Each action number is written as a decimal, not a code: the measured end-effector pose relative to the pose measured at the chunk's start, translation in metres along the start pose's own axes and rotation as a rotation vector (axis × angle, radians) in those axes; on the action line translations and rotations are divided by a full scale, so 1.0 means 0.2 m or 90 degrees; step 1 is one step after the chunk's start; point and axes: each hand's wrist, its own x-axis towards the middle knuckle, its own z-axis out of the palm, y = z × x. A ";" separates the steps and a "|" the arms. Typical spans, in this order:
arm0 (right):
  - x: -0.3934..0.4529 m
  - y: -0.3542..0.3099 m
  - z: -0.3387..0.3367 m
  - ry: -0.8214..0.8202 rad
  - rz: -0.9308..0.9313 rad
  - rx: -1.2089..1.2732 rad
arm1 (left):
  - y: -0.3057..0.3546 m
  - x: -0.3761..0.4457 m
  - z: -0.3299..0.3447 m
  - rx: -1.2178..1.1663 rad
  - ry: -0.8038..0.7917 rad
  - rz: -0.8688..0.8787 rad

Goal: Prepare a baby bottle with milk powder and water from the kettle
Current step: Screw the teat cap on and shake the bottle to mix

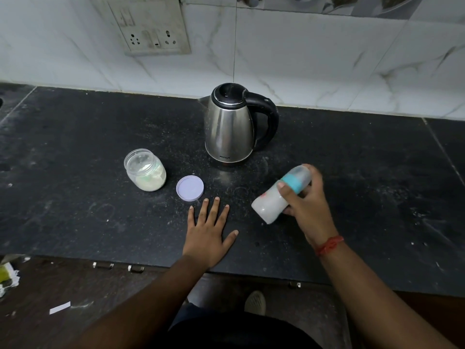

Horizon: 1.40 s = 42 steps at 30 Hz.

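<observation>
My right hand [308,205] grips a baby bottle [269,202] with a teal collar and clear cap. The bottle is tilted on its side above the black counter and holds cloudy white liquid. It looks motion-blurred. My left hand [210,230] lies flat on the counter [75,197] with fingers spread and nothing in it. A steel kettle [230,127] with a black lid and handle stands upright behind both hands. At the left, an open jar of milk powder [146,170] stands on the counter. Its lilac lid [189,187] lies beside it, just beyond my left fingertips.
A white marble-tiled wall with a socket panel [151,31] rises behind the counter. Powder dust speckles the counter surface. The counter's front edge runs just under my forearms, with the floor, some litter [7,275] and a shoe below.
</observation>
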 end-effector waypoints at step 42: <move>0.03 -0.07 0.02 -0.021 0.006 0.008 | 0.01 0.00 -0.01 0.008 -0.007 0.004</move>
